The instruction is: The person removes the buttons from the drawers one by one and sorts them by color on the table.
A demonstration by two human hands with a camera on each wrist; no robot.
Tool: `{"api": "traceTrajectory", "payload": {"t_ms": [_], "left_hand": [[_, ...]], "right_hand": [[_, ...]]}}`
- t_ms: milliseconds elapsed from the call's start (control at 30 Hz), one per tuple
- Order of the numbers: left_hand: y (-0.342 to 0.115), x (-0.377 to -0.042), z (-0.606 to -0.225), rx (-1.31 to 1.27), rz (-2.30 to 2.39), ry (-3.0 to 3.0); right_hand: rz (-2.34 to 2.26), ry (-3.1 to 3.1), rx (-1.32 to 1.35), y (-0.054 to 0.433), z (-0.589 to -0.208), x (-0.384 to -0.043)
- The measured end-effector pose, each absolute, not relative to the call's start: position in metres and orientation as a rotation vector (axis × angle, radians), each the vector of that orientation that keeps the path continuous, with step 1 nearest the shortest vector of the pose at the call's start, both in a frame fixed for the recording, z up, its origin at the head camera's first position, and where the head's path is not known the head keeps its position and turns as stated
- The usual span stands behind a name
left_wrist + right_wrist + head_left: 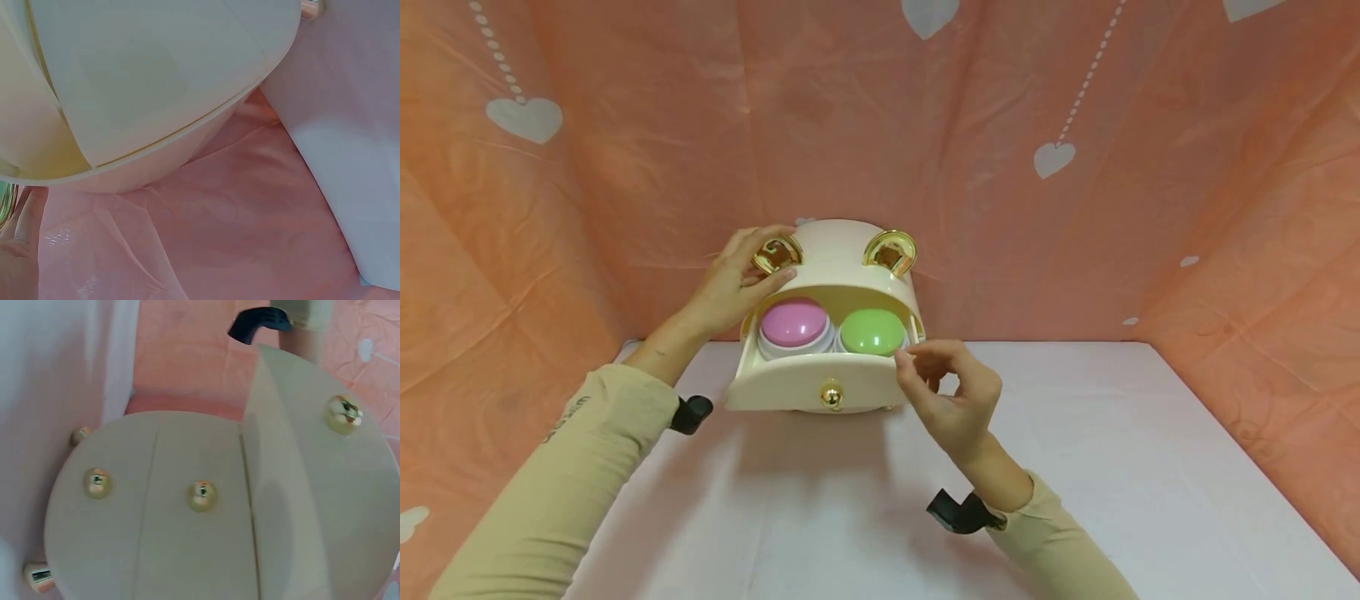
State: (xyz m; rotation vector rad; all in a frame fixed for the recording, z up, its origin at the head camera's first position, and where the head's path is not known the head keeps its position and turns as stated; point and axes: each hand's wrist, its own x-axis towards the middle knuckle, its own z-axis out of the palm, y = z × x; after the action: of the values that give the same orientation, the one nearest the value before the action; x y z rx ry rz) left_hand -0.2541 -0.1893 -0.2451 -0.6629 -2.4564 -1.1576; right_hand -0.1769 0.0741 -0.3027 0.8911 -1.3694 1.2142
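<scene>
Cream three-drawer box (838,271) sits on the white table (1075,433) in the head view, pink-topped jar (793,323) and green-topped jar (872,332) inside its pulled-out top drawer (782,386); left hand (730,282) grips one gold ear (777,253), right hand (958,390) pinches the drawer's edge. Left wrist: fingers (28,219) by the ear. Right wrist: lower drawers (187,550) closed.

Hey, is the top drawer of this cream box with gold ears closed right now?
No, the top drawer is pulled out, with a pink-topped container and a green-topped container showing inside it.

Three drawers (195,550), two containers (793,323)
</scene>
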Motion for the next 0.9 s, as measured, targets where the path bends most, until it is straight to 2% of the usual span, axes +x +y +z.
{"api": "traceTrajectory", "payload": {"t_ms": [633, 900], "left_hand": [[-0.187, -0.254, -0.244, -0.67, -1.148, -2.475], [-0.186, -0.252, -0.242, -0.676, -1.146, -2.473]], "right_hand": [[1.431, -1.887, 0.763, 0.088, -0.276, -0.195], [1.277, -2.261, 0.707, 0.09, -0.266, -0.2]]}}
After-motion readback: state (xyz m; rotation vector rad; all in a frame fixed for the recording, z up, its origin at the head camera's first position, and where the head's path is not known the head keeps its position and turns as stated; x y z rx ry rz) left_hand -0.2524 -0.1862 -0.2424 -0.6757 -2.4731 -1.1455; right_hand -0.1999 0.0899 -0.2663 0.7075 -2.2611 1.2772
